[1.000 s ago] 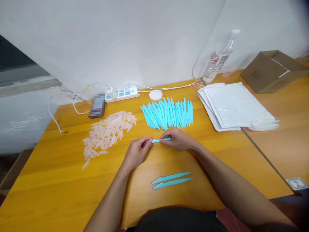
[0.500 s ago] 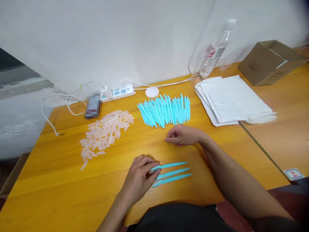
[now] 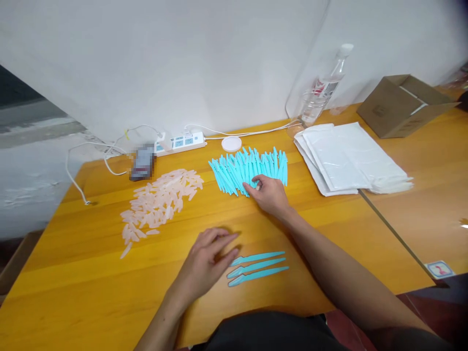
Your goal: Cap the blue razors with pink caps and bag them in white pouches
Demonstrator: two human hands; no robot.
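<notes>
My left hand (image 3: 206, 259) hovers low over the orange table (image 3: 91, 287), fingers spread, holding nothing, just left of three turquoise plastic tools (image 3: 256, 266) lying side by side near the front edge. My right hand (image 3: 267, 192) reaches to the near edge of a large pile of the same turquoise tools (image 3: 248, 168); its fingertips touch the pile, and no tool is clearly gripped. A heap of pale pink translucent caps (image 3: 158, 201) lies to the left of that pile.
A stack of white plastic bags (image 3: 351, 158) lies at right, a cardboard box (image 3: 404, 104) behind it. A water bottle (image 3: 323, 90), a white round lid (image 3: 231, 144), a power strip (image 3: 180, 142) with cables and a blurred small object (image 3: 142, 163) line the wall.
Both hands held one turquoise tool together; my left hand laid it beside the two at the front and let go. My right hand moved forward to the pile.
</notes>
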